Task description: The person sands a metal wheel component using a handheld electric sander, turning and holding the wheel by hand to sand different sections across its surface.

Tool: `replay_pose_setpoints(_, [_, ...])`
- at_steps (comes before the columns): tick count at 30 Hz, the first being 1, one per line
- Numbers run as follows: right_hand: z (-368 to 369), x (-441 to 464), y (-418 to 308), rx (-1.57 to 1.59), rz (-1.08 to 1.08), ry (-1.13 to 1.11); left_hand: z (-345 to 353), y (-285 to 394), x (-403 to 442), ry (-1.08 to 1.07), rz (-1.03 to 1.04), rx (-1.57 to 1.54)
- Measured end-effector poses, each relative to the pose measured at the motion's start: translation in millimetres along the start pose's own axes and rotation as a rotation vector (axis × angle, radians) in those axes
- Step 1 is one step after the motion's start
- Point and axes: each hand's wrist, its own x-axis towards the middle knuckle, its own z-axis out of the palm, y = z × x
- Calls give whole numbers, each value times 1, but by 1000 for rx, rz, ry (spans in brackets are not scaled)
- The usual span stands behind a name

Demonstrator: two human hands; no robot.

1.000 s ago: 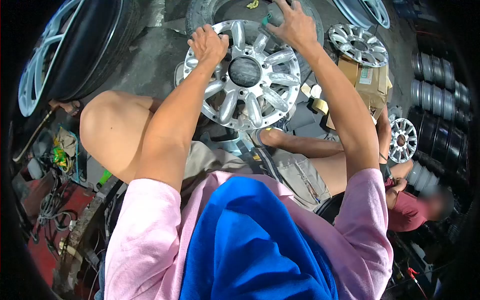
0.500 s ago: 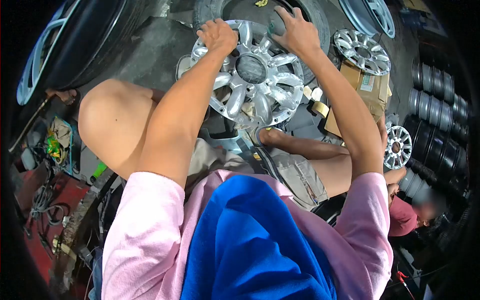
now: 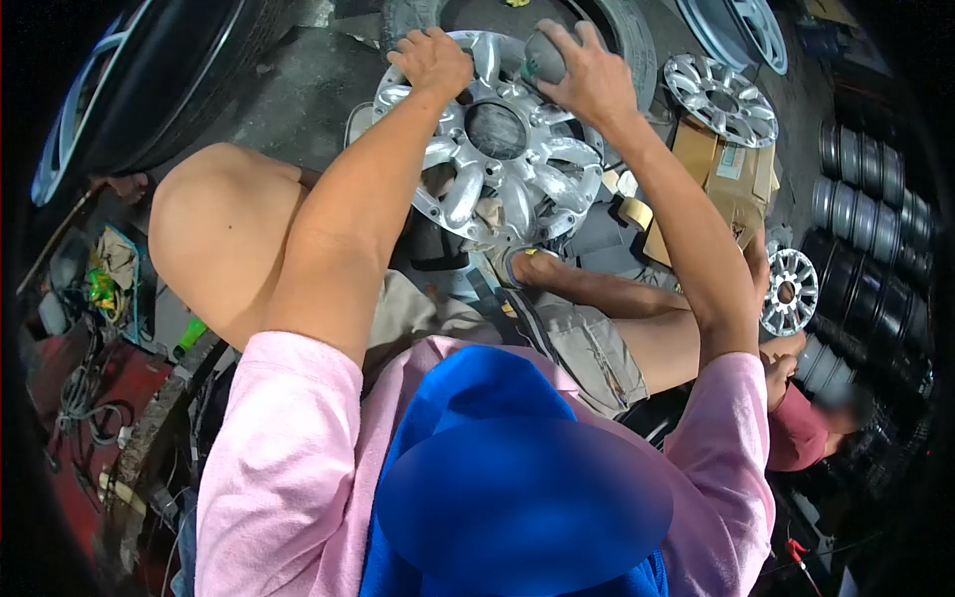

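Note:
A silver multi-spoke alloy wheel face with a round centre hole lies tilted in front of me, over my legs. My left hand grips its far-left edge, fingers curled over the rim. In my right hand is a grey rounded pad with a greenish patch; its exact kind is unclear. The pad is at the wheel's far-right edge, and I cannot tell whether it touches the metal. A tyre lies flat behind the wheel.
At right, a second silver wheel face rests on a cardboard box, near a tape roll. Another person in a red shirt sits beside a smaller wheel face. Wheel rims are stacked beyond. Cables lie at left.
My right hand has turned and shifted slightly, so more of the grey pad shows. The wheel face has moved slightly up in view, with my left hand still on its edge.

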Motion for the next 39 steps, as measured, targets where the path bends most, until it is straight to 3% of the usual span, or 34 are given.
replay_pose_setpoints(3, [12,-1,-8,3,-38,-38,0,-7,-6,-31,26,9])
replay_pose_setpoints(6, [11,-1,3,46,93,4,-13,-7,3,-188,55,-44])
replay_pose_setpoints(10, [10,-12,31,42,215,23,-32,-38,9,-121,90,-339])
replay_pose_setpoints(13, [6,-39,50,143,321,33,-34,-80,-6,36,81,-238])
replay_pose_setpoints(15, [3,-58,60,157,353,54,-35,-93,-23,-186,-328,-414])
replay_pose_setpoints(16, [1,-69,67,179,392,74,-31,-102,-37,-183,-313,-405])
replay_pose_setpoints(18, [-4,-87,78,222,463,130,-31,-114,-62,-729,-427,-1235])
replay_pose_setpoints(19, [-3,-97,82,223,483,150,-38,-102,-79,-612,-443,-1259])
replay_pose_setpoints(23, [-4,-130,84,247,607,186,-51,-99,-74,-583,-363,-1123])
replay_pose_setpoints(31, [34,-193,85,407,854,197,-215,-11,-99,-548,119,-689])
replay_pose_setpoints(33, [27,-192,75,461,797,297,-252,14,-109,-467,201,-544])
replay_pose_setpoints(35, [20,-184,63,505,787,333,-277,32,-104,-533,265,-493])
replay_pose_setpoints(39, [0,-153,37,588,705,508,-275,61,-95,-421,332,-421])
